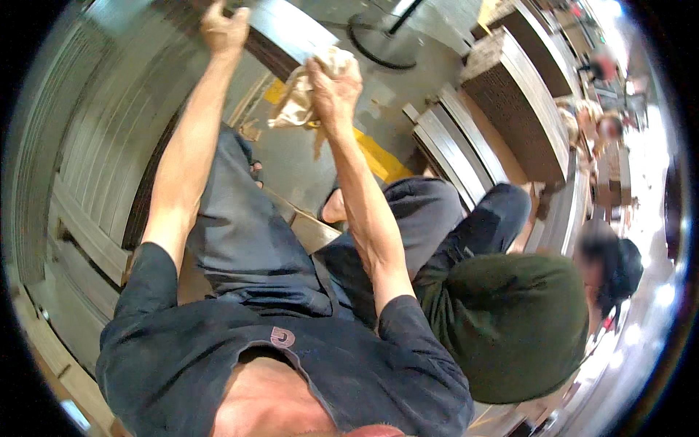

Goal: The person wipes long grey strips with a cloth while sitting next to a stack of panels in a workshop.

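Observation:
My right hand [338,91] is closed on a crumpled cream cloth [295,102], which hangs down at its left side. Cloth and hand are at the near end of a long, pale-topped board [287,25] with a dark side. Further up and to the left, my left hand [223,33] is beside the board's dark edge, its thumb apart from the fingers. It shows no object of its own; whether it presses on the board is hard to see.
Grey grooved panels [95,138] stand along my left. A round black stand base [382,44] is on the floor ahead. Stacked boards [517,102] fill the right side. Close at my right sits a person in a dark green top [510,328]; others are further off.

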`<state>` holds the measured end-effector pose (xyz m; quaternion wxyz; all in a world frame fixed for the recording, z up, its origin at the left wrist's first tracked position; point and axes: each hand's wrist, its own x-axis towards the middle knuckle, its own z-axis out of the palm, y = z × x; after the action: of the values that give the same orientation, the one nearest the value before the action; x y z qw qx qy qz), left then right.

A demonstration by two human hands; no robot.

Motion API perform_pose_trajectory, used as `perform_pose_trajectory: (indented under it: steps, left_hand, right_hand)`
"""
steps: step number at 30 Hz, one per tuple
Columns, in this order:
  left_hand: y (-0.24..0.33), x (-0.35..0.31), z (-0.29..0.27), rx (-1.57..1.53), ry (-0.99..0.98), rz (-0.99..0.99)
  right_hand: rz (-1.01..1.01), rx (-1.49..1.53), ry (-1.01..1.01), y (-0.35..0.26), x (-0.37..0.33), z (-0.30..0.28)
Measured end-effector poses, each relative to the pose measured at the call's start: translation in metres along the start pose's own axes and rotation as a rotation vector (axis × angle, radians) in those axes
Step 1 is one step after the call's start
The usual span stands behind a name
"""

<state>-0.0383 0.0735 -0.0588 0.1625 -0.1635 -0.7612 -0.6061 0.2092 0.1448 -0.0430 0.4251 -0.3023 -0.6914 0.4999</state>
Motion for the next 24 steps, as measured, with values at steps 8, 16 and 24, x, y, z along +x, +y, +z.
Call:
perform_pose_trajectory:
  steps: [8,16,24]
  left_hand:
    - [0.081,-0.040,-0.055,-0.317,0.098,0.204]
    - [0.134,-0.079,-0.071,-0.402,-0.078,0.296]
    - [0.144,-0.120,-0.050,-0.368,-0.444,0.480]
  right_hand:
    - [0.133,-0.002,-0.276,-0.073,-0.024,-0.106]
    - [0.213,0.227,0.112,-0.008,0.039,-0.236]
    - [0.733,-0.361,0.292,0.287,-0.008,-0.286]
